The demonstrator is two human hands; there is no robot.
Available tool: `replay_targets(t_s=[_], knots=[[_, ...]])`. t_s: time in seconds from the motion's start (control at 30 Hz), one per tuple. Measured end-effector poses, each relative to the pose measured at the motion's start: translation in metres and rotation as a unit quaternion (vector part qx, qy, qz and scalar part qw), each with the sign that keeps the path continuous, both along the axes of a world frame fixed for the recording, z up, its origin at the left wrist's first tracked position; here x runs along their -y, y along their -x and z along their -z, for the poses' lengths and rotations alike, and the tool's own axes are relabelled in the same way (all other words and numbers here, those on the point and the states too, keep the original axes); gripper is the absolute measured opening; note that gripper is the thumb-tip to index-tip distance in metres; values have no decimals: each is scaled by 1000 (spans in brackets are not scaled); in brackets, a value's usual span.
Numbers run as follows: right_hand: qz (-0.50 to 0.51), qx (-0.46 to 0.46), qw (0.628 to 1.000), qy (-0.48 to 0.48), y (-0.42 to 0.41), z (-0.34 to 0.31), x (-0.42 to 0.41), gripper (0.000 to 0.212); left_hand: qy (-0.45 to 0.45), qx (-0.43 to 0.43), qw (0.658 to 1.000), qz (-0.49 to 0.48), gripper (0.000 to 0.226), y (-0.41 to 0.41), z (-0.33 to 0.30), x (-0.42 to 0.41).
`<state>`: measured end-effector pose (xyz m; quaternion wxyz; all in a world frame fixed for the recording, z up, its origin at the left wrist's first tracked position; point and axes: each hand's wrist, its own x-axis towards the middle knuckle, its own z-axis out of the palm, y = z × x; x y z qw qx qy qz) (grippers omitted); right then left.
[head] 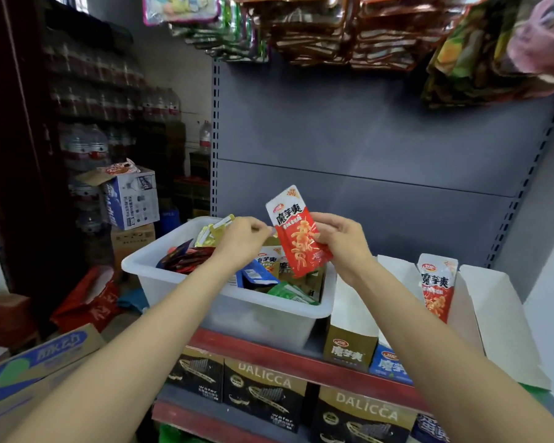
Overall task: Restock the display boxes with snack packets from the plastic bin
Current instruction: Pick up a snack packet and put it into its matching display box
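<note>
So closest to me are my two forearms reaching out over the shelf's front edge, and past them both hands are up over the plastic bin (179, 284), which sits on the left part of the shelf (269, 350). My right hand (341, 239) has a red snack packet (298, 233) pinched along its right edge, fingers curled around it, and it's held upright with its long axis running top to bottom, leaning a bit to the left at the top. My left hand (242, 239) is just beside the packet's left edge with fingertips bunched; can't really tell whether it's touching the packet or gripping anything, looks like nothing. The thing that matters for what comes next, I reckon: the display boxes (429, 282) sit to the right of the bin along the same shelf, and one of them already has a matching red packet (437, 287) standing upright in it. That box is on my right hand's side, so the right hand is clearly the nearer one, and the packet is already roughly the right way up to drop in beside its twin. Further back there's just the grey back panel (365, 139) and hanging bags (317, 27) up top.
</note>
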<state>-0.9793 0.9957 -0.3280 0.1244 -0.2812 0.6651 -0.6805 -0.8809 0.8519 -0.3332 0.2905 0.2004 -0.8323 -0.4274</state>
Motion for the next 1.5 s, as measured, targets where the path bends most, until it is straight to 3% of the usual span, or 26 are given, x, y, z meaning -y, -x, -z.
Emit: replay_targets(t_s=[0.07, 0.13, 0.27, 0.43, 0.5, 0.67, 0.9, 1.07, 1.27, 1.37, 1.5], knots=[[-44, 10, 998, 51, -4, -2, -21, 35, -44, -29, 998, 32, 32, 3, -9, -17], [-57, 2, 996, 65, -6, -4, -40, 32, -87, -68, 991, 74, 32, 7, -17, -37], [6, -62, 998, 22, 2, -6, -79, 31, -82, -120, 983, 116, 29, 25, -23, -80], [79, -183, 978, -58, 21, -11, -140, 86, -47, -106, 979, 165, 35, 58, -22, -135], [96, -226, 964, -98, 29, -15, -165, 94, -19, -107, 976, 187, 42, 70, -20, -156], [125, -242, 955, -120, 53, -14, -203, 83, 35, -111, 969, 217, 68, 101, -20, -194], [169, -260, 940, -145, 83, 3, -218, 65, 82, -81, 972, 206, 48, 134, -12, -210], [195, -277, 927, -163, 101, 12, -214, 34, 105, -66, 976, 178, 26, 148, -3, -208], [217, -324, 890, -236, 121, 18, -207, 8, 216, -8, 969, 118, 13, 161, 7, -203], [213, -365, 855, -301, 133, 18, -204, 6, 281, 21, 954, 101, 8, 167, 11, -202], [172, -344, 852, -356, 144, 20, -198, 11, 233, 59, 963, 125, 10, 176, 18, -194]])
